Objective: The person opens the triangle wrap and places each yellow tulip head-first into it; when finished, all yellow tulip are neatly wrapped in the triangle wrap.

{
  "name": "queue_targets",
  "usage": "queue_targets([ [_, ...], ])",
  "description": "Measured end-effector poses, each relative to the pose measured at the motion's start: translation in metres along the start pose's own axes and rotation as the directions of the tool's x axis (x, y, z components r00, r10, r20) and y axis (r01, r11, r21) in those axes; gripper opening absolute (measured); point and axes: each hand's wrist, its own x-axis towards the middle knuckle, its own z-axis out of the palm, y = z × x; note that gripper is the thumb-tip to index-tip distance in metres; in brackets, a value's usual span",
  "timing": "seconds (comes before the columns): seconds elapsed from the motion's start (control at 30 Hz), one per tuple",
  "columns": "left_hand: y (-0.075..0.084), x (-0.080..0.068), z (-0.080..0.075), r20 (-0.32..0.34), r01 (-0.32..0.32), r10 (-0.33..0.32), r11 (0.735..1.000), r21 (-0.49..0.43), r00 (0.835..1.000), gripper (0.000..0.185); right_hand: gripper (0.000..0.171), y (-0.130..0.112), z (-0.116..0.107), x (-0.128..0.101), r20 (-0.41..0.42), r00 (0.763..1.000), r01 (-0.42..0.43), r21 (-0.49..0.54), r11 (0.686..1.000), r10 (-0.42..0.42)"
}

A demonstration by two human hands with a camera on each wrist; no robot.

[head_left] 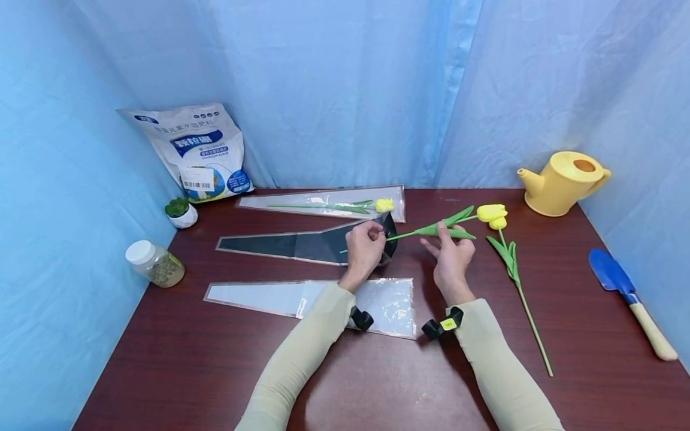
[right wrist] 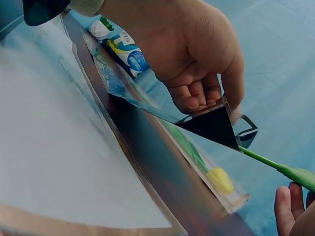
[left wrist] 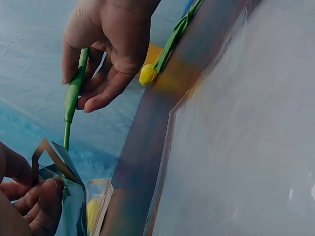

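My left hand pinches the rim at the wide mouth of a black-and-clear flower sleeve, which gapes in the right wrist view. From the right, my right hand holds a yellow artificial tulip by its green leaves. Its stem runs into the sleeve's mouth, and the stem tip shows left of my left hand. The yellow bloom stays outside, to the right. Nearer to me lies a white-and-clear sleeve, partly hidden by my left forearm. Behind, another sleeve has a yellow tulip in it.
Right of my right hand lies a loose tulip. A yellow watering can and a blue trowel are at the right. Along the left stand a fertilizer bag, a small potted plant and a lidded jar.
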Motion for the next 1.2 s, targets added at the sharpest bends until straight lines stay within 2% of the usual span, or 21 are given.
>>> queue_targets([
  [0.4,0.003,-0.002,0.001,-0.003,-0.012,0.012,1.000,-0.005,1.000,0.010,0.014,0.009,0.008,-0.009,-0.018,1.000,0.004,-0.010,1.000,-0.004],
  [0.6,0.003,-0.003,0.001,0.005,-0.012,0.012,1.000,-0.012,1.000,0.010,0.011,0.013,0.010,-0.012,0.015,1.000,-0.023,-0.034,0.999,0.024],
  [0.8,0.002,-0.003,0.001,-0.006,-0.018,0.018,1.000,-0.012,1.000,0.011,0.015,0.008,0.010,-0.009,0.047,0.995,-0.086,-0.048,0.995,0.088],
  [1.03,0.001,-0.003,0.002,-0.006,-0.029,0.029,0.999,0.014,1.000,0.011,0.018,0.001,0.007,-0.007,0.004,0.997,-0.075,-0.013,0.997,0.076],
  [1.2,0.002,-0.003,0.004,0.002,-0.038,0.038,0.999,0.027,0.999,0.012,0.014,0.004,0.008,-0.010,0.022,0.997,-0.077,-0.053,0.996,0.078],
])
